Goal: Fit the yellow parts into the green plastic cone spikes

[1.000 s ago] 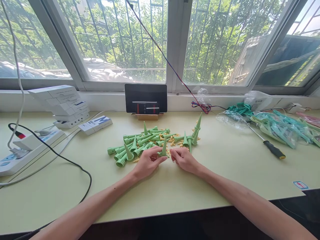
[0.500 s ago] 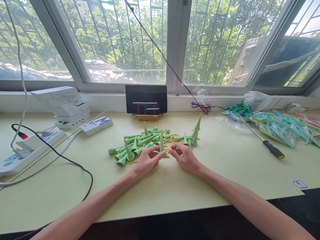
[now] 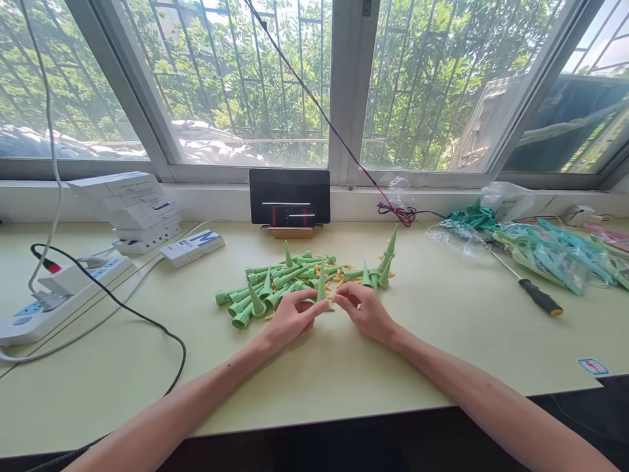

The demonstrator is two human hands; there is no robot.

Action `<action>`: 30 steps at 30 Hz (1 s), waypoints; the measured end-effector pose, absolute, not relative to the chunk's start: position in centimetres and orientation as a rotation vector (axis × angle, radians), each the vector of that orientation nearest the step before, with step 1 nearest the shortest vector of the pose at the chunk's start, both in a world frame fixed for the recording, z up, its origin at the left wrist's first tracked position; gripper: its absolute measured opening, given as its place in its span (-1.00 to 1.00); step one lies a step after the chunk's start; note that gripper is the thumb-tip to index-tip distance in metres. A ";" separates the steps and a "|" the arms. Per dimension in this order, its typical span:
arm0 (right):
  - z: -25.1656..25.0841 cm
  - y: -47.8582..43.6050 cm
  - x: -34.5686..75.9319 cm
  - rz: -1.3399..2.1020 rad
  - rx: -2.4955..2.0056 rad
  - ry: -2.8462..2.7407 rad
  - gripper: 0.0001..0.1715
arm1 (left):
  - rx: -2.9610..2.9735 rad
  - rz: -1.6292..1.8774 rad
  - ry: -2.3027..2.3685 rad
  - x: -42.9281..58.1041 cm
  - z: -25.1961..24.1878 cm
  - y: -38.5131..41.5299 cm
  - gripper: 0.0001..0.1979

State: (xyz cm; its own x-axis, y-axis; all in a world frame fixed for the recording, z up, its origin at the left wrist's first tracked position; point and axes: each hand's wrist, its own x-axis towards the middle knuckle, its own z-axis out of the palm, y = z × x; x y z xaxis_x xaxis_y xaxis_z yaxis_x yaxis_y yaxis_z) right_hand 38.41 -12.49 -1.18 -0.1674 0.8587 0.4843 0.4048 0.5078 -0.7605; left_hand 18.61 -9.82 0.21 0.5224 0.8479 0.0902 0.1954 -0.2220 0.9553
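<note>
My left hand [image 3: 295, 314] has its thumb and fingers closed around the lower part of a green plastic spike [image 3: 321, 283], which points up. Close on its right, my right hand [image 3: 364, 311] is closed in a pinch towards the spike's base. Whatever its fingertips hold is too small to make out. Behind and left of the hands lies a pile of green plastic tubes and spikes [image 3: 240, 319], some of the cones standing upright. Small yellow pieces [image 3: 350, 273] are scattered among and behind them. A taller green stack of cones [image 3: 388, 252] rises beyond my right hand.
A phone [image 3: 293, 216] leans on a black panel by the window. Left are white boxes [image 3: 140, 213], a power strip [image 3: 73, 301] and a black cable [image 3: 147, 326]. Right are a screwdriver [image 3: 539, 296] and green parts in plastic bags [image 3: 545, 255]. The table's front edge is near my forearms.
The whole view has shifted slightly. Both hands keep nearly the same pose around the spike, and the pile looks the same.
</note>
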 end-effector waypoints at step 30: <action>-1.1 -12.7 38.6 0.563 -1.083 -1.802 -0.72 | 1.771 0.766 0.888 18.7 0.7 -10.2 -0.66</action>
